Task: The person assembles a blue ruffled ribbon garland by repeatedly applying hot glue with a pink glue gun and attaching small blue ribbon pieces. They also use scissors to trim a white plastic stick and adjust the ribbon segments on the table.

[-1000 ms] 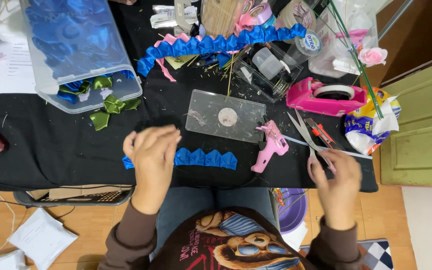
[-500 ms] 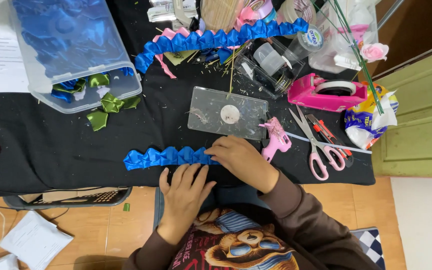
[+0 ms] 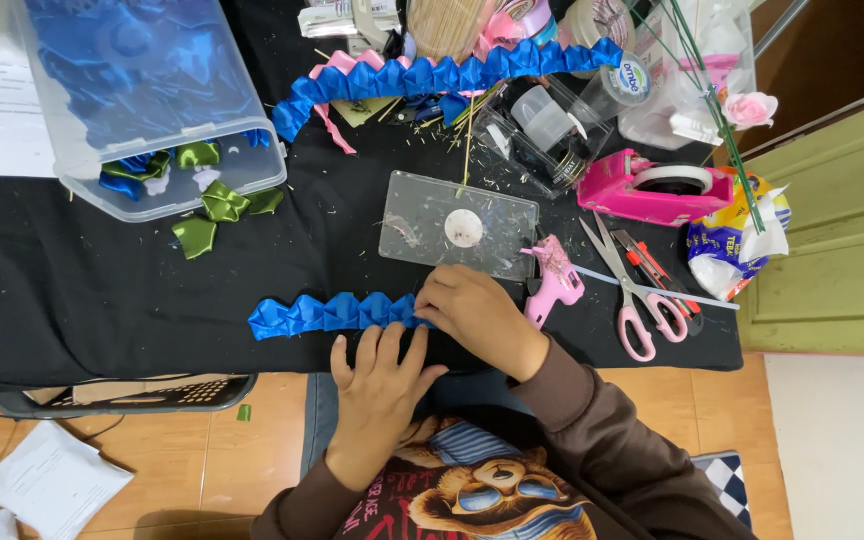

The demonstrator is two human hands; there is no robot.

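Observation:
A short strip of folded blue ribbon petals lies on the black table cloth near the front edge. My right hand rests on the strip's right end, fingers curled over it. My left hand lies flat at the table's front edge just below the strip, fingers spread and holding nothing. A pink glue gun lies right beside my right hand.
A clear plastic plate sits behind the strip. Scissors with pink handles, a cutter and a pink tape dispenser lie at right. A clear box of blue ribbon, green petals and a longer blue strip lie behind.
My right hand came from the scissors at right over to the strip's right end. My left hand slid off the strip toward the table's front edge. The strip now lies uncovered.

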